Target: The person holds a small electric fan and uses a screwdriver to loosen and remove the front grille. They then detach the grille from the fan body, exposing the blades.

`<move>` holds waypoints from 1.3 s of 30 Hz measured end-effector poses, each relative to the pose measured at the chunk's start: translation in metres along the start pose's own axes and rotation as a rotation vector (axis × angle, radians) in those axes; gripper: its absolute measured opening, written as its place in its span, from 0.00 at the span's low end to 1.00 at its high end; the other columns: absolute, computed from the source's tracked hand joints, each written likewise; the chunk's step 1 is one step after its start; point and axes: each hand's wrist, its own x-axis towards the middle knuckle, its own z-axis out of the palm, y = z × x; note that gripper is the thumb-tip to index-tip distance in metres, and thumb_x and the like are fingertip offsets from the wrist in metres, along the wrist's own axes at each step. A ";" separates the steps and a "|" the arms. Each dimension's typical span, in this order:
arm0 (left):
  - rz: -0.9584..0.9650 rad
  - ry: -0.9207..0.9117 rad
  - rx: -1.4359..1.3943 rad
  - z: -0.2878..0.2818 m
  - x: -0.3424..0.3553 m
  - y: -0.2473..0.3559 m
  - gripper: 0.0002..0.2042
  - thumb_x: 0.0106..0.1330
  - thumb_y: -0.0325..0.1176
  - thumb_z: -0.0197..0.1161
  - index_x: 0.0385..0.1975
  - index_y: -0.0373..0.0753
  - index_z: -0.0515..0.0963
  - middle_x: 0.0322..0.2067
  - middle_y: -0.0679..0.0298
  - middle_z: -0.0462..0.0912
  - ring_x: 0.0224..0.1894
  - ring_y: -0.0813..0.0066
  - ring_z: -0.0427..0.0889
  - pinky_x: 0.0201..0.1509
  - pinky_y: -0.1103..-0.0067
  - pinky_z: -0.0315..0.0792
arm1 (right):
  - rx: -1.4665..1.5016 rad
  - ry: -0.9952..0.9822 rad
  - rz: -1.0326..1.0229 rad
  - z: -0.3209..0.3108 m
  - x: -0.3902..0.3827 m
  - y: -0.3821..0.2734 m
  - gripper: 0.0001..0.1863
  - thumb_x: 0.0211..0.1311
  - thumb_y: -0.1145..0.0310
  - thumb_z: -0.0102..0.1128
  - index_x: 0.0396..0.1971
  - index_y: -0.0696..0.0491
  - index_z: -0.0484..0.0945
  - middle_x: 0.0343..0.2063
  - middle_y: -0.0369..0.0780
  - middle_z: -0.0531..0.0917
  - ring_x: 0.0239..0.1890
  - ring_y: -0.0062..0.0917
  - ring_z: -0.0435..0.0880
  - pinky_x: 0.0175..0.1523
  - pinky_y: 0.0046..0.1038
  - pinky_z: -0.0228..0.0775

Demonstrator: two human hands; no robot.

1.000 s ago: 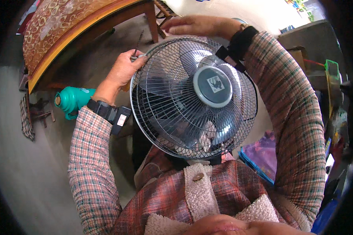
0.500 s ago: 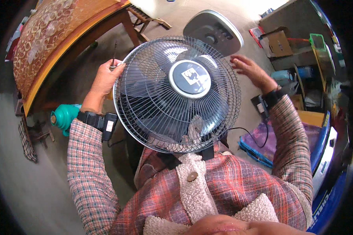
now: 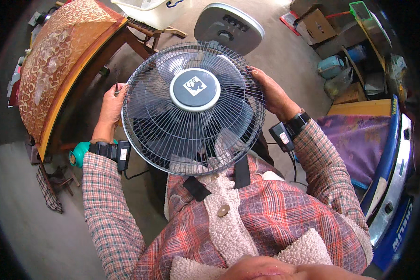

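Note:
In front of my chest is an electric fan, its round wire guard [image 3: 151, 140] facing up over dark blades. A grey hub badge [image 3: 195, 90] marks its middle, and the fan's base [image 3: 229, 29] with control knobs lies beyond it. My left hand [image 3: 111, 108] is closed at the left rim of the guard; a slim dark rod [image 3: 116, 77], like a screwdriver, sticks up from its fingers. On the opposite rim, my right hand [image 3: 274, 97] has its fingers curled against the guard, their tips partly hidden.
A table with a patterned orange cover [image 3: 65, 60] stands at the left, above a green thermos-like vessel [image 3: 80, 154]. A white tub [image 3: 156, 14] is at the far side. To the right are a cardboard box [image 3: 317, 25], shelves with bags, and a purple cloth [image 3: 354, 140].
My right hand has come in from beside the fan and now touches its right rim. The fan sits farther left in view, and the surroundings have shifted too. My left hand stays at the rim.

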 end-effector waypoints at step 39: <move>-0.021 0.101 0.019 0.043 -0.008 0.025 0.14 0.68 0.42 0.54 0.40 0.38 0.77 0.22 0.74 0.73 0.21 0.89 0.67 0.24 0.89 0.61 | 0.394 0.292 0.053 -0.025 -0.020 -0.018 0.16 0.69 0.67 0.41 0.50 0.59 0.70 0.42 0.40 0.80 0.37 0.21 0.81 0.40 0.22 0.77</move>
